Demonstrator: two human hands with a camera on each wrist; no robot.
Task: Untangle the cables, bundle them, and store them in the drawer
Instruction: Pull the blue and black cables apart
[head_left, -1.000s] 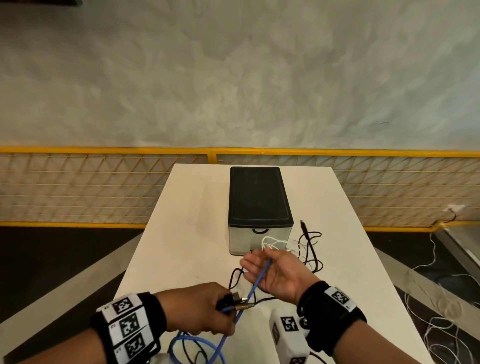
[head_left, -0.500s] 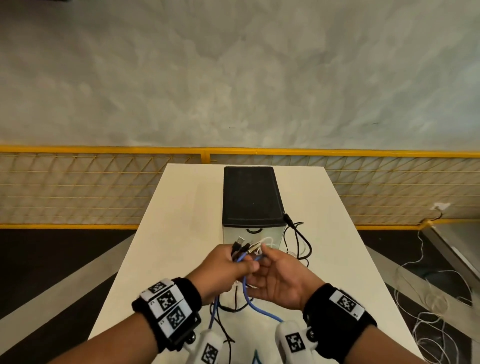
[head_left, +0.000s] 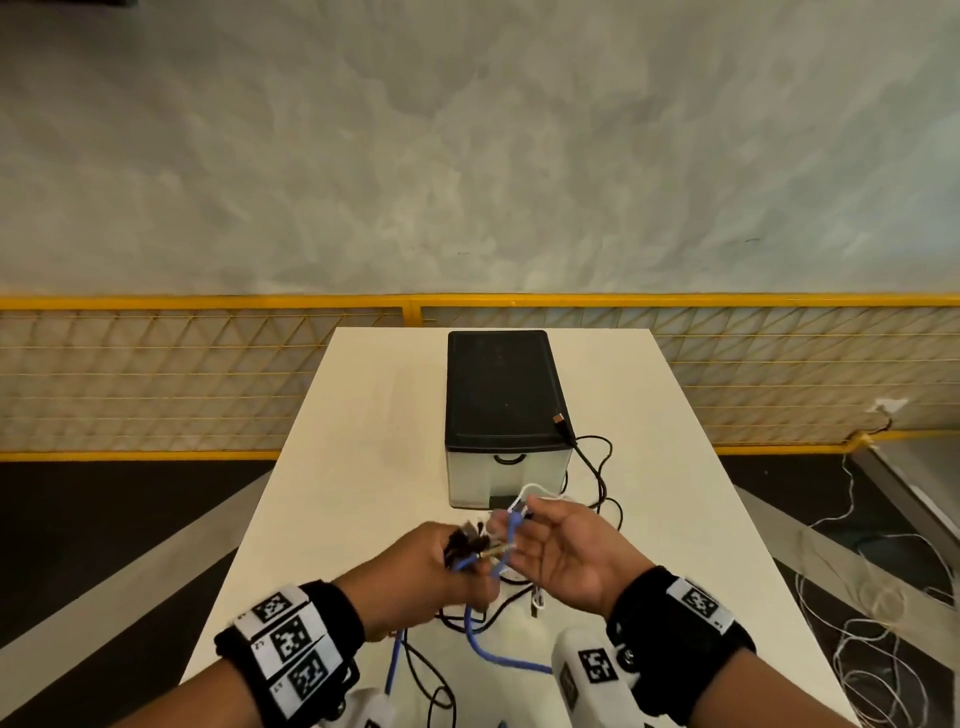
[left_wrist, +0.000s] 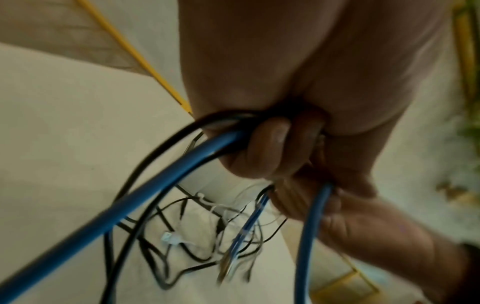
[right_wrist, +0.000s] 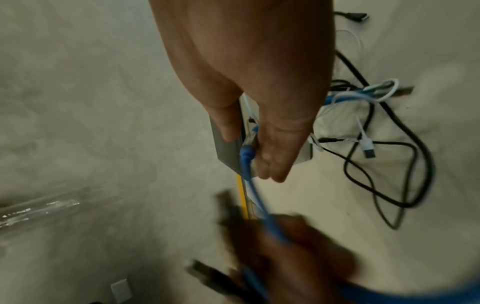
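My left hand (head_left: 457, 558) grips a bunch of cable ends, black plugs and the blue cable (head_left: 483, 649), above the near part of the white table (head_left: 363, 467). In the left wrist view its fingers (left_wrist: 272, 148) curl round the blue cable (left_wrist: 145, 195) and a black one. My right hand (head_left: 519, 525), palm up, pinches the blue cable's plug end (right_wrist: 246, 152) with a white cable (head_left: 535, 488) looped over its fingertips. The drawer box (head_left: 498, 384), black-topped, stands shut just beyond the hands. A black cable (head_left: 597, 467) runs from the tangle up onto the box's right corner.
More black and white cables (right_wrist: 376, 164) lie tangled on the table right of the box and under my hands. A yellow mesh fence (head_left: 208, 374) runs behind the table. Loose white wire (head_left: 857, 623) lies on the floor to the right.
My left hand brought its cable ends forward to meet the right hand near the drawer. The hands have since drawn slightly apart, and the black cable's plug now rests on the box's corner.
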